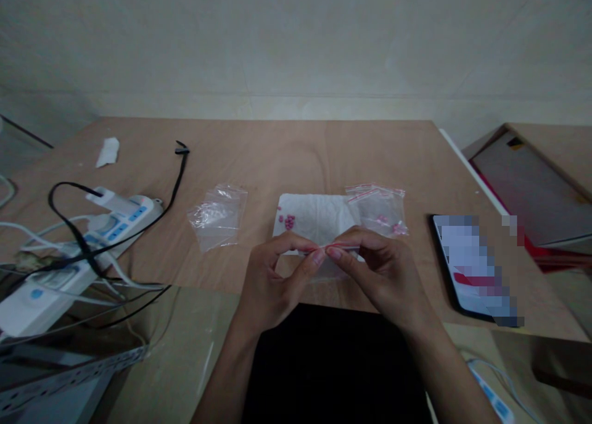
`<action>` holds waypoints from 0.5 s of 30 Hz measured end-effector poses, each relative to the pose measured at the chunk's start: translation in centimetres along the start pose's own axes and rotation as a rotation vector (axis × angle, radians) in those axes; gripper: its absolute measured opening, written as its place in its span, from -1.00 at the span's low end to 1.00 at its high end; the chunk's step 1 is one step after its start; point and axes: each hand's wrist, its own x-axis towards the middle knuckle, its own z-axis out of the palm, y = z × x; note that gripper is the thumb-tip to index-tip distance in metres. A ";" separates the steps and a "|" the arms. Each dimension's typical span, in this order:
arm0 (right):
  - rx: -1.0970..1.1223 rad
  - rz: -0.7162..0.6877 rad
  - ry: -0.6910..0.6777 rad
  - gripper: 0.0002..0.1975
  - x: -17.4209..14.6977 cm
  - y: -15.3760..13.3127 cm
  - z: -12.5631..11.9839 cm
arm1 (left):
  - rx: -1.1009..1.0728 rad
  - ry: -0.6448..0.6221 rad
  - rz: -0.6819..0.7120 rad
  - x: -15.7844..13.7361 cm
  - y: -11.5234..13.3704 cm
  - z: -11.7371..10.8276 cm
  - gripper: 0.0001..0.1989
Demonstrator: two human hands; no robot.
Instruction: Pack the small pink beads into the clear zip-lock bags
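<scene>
Between them, my left hand (282, 276) and my right hand (377, 266) pinch the red-striped top edge of a small clear zip bag (330, 271). Thumbs and forefingers meet close together at the middle of that edge, and the rest of the bag hangs below, partly hidden. Just beyond the hands lies a white tissue (317, 211) with several small pink-red pieces (289, 221) on its left side. Overlapping its right side are clear zip bags (377, 205) with red-striped tops and a few pink pieces inside. More clear bags (219, 214) lie left of the tissue.
A phone (472, 266) with a blurred screen lies on the wooden table (259, 152) at right. At left, a white power strip (124, 220) with plugs and tangled black and white cables crosses the table edge. A scrap of white paper (108, 152) rests at the far left.
</scene>
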 end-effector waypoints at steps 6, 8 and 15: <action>-0.156 -0.095 0.043 -0.91 -0.2 -0.1 0.0 | -0.011 0.064 -0.119 0.2 0.0 0.5 -0.97; -0.133 -0.099 0.033 -0.89 -0.4 0.0 0.0 | -0.057 0.069 -0.129 0.3 0.1 0.5 -0.95; -0.152 -0.078 -0.022 -0.81 -1.0 0.1 -0.6 | 0.243 0.082 0.137 0.2 0.4 0.6 -0.93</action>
